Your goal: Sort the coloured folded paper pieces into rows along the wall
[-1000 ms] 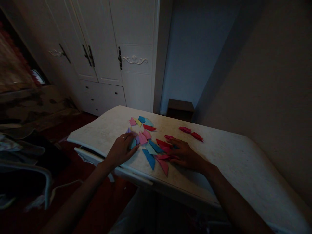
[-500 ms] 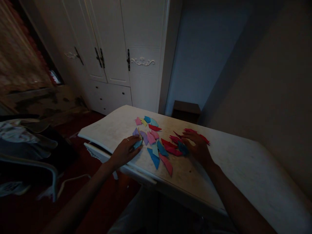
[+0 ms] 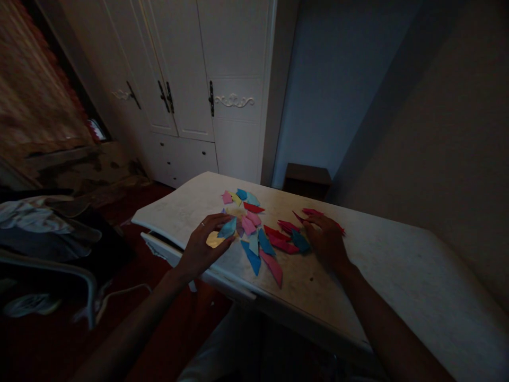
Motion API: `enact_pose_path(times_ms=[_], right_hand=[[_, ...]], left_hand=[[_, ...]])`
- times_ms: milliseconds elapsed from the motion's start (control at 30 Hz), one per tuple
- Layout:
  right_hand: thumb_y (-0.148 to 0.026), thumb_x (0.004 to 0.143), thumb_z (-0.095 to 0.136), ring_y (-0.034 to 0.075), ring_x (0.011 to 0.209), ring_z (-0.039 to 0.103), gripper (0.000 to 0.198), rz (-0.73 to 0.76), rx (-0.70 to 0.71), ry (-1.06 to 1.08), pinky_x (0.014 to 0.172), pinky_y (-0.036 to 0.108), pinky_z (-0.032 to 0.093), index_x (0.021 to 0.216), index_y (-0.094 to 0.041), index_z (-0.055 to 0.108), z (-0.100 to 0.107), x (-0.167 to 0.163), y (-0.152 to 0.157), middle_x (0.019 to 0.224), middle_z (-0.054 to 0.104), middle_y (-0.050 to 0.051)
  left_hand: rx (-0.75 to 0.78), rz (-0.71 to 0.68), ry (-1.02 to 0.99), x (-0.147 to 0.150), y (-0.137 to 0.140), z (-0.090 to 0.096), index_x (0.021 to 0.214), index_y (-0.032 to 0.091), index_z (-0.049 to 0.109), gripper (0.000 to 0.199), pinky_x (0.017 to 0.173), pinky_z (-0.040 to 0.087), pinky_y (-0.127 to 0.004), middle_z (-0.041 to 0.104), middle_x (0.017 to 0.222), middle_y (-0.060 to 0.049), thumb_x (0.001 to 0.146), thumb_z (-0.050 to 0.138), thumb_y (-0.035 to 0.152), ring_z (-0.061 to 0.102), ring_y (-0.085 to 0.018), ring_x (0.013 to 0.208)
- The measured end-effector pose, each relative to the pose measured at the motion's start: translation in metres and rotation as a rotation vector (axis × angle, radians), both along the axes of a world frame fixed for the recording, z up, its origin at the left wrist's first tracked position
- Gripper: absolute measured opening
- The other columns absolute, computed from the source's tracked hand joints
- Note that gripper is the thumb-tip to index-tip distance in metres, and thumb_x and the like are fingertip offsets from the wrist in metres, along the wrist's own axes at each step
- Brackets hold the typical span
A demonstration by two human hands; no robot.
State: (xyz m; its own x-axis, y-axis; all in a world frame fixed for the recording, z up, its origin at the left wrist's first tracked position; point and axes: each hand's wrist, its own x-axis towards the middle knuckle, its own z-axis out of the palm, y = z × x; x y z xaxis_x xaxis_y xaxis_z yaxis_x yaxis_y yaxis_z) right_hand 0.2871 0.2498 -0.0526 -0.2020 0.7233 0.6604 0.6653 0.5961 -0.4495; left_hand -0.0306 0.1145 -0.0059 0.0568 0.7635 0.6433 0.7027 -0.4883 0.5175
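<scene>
Between the fingers and thumb of my left hand (image 3: pixel 201 248) is a light blue folded paper piece (image 3: pixel 228 228), lifted a little off the table's left part. My right hand (image 3: pixel 328 243) pinches a thin, pointed dark red folded paper piece (image 3: pixel 298 217) at the right of the group. Close by that hand lie a teal folded paper piece (image 3: pixel 299 241) and several red and pink ones (image 3: pixel 282 245). Pink pieces (image 3: pixel 249 223), blue pieces (image 3: pixel 251 258) and a long salmon piece (image 3: pixel 272 267) spread across the middle.
The pale table (image 3: pixel 377 260) has an open drawer (image 3: pixel 159 246) at its front left. A small row of coloured paper pieces (image 3: pixel 235 198) lies farther back. Behind stand a white wardrobe (image 3: pixel 238 127) and a low brown cabinet (image 3: pixel 308 174). A chair with clothes (image 3: pixel 35 217) is at left.
My left hand has raised the light blue paper piece, its fingers spread wider around it. My right hand has shifted slightly right with the dark red piece, uncovering more of the teal one.
</scene>
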Motion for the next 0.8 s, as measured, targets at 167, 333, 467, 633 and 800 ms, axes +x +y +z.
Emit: enact_pose_path(times_ms=[167, 333, 467, 633, 800], right_hand=[[-0.039, 0.087, 0.053, 0.030, 0.099, 0.063, 0.029, 0.002, -0.035, -0.025, 0.092, 0.050, 0.045, 0.091, -0.016, 0.071, 0.001, -0.001, -0.002, 0.101, 0.071, 0.014], [-0.040, 0.088, 0.053, 0.028, 0.101, 0.062, 0.029, 0.037, -0.085, -0.004, 0.094, 0.048, 0.045, 0.092, -0.017, 0.071, 0.000, -0.001, -0.004, 0.101, 0.070, 0.012], [-0.041, 0.088, 0.055, 0.028, 0.102, 0.061, 0.028, 0.063, -0.087, -0.006, 0.093, 0.048, 0.045, 0.093, -0.018, 0.071, -0.002, -0.002, -0.001, 0.101, 0.071, 0.011], [-0.036, 0.087, 0.058, 0.028, 0.104, 0.060, 0.023, 0.069, -0.061, -0.082, 0.094, 0.045, 0.045, 0.092, -0.017, 0.071, -0.002, -0.003, 0.001, 0.103, 0.070, 0.011], [-0.032, 0.087, 0.057, 0.027, 0.093, 0.060, 0.020, -0.042, -0.091, -0.197, 0.086, 0.044, 0.046, 0.088, -0.018, 0.070, 0.002, 0.000, 0.000, 0.093, 0.069, 0.010]], left_hand=[[-0.045, -0.123, 0.001, 0.052, 0.012, 0.005, 0.122, 0.024, 0.054, 0.042, 0.089, 0.056, -0.041, 0.060, 0.122, -0.009, 0.084, 0.066, 0.038, 0.059, -0.024, 0.112], [-0.139, -0.234, 0.331, 0.104, 0.020, -0.009, 0.124, 0.022, 0.054, 0.046, 0.089, 0.052, -0.039, 0.063, 0.121, -0.010, 0.082, 0.070, 0.036, 0.062, -0.025, 0.107], [-0.136, -0.222, 0.489, 0.113, 0.020, -0.013, 0.109, 0.018, 0.063, 0.042, 0.082, 0.050, -0.039, 0.069, 0.107, -0.009, 0.078, 0.073, 0.044, 0.063, -0.026, 0.098], [-0.039, -0.400, 0.618, 0.108, 0.025, -0.008, 0.115, 0.021, 0.063, 0.030, 0.097, 0.040, -0.043, 0.062, 0.130, -0.008, 0.090, 0.059, 0.039, 0.052, -0.027, 0.123], [-0.064, -0.511, 0.692, 0.106, 0.028, -0.003, 0.104, 0.021, 0.066, 0.020, 0.099, 0.037, -0.040, 0.069, 0.115, -0.006, 0.096, 0.049, 0.027, 0.055, -0.023, 0.119]])
